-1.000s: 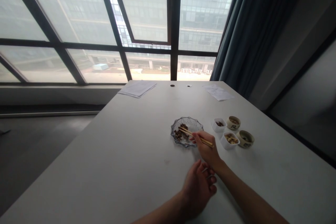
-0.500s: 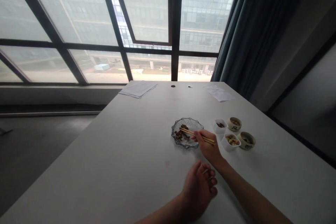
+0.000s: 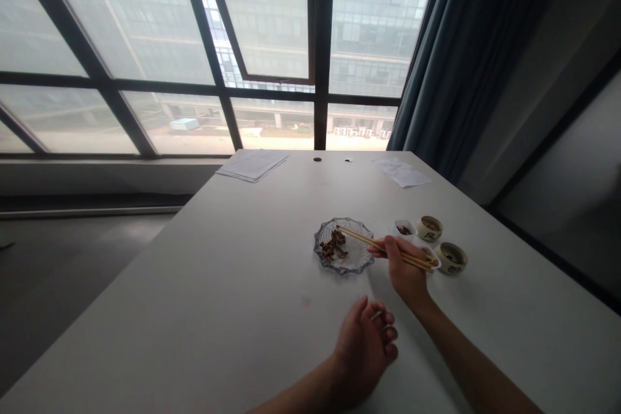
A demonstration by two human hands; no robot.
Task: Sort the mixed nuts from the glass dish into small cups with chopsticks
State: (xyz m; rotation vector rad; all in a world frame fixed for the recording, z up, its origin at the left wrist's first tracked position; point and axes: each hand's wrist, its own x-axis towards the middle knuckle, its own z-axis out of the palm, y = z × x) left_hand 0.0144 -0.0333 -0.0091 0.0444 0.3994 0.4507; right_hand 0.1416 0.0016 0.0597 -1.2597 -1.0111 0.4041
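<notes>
My right hand (image 3: 406,275) grips a pair of wooden chopsticks (image 3: 359,236), whose tips are over the far part of a scalloped glass plate (image 3: 359,265). Dark brown dried pieces (image 3: 332,246) lie in a heap on the plate's left half. Whether the tips hold a piece is too small to tell. My left hand (image 3: 365,352) rests on the table nearer to me, fingers loosely curled and a little apart, holding nothing. Just beyond my right hand is a white square tub (image 3: 438,263), partly hidden by the hand and chopsticks.
Another white tub (image 3: 412,225) with dark pieces stands behind, beside two cream cups with dark markings, one farther back (image 3: 429,229) and one nearer (image 3: 452,259). Papers lie at the far left (image 3: 253,165) and far right (image 3: 406,174) of the white table (image 3: 218,284). Windows and a curtain (image 3: 436,71) are beyond.
My right hand has moved right and slightly back toward me, drawing the chopsticks off the brown heap. It now covers part of the nearer white tub. My left hand stays in place.
</notes>
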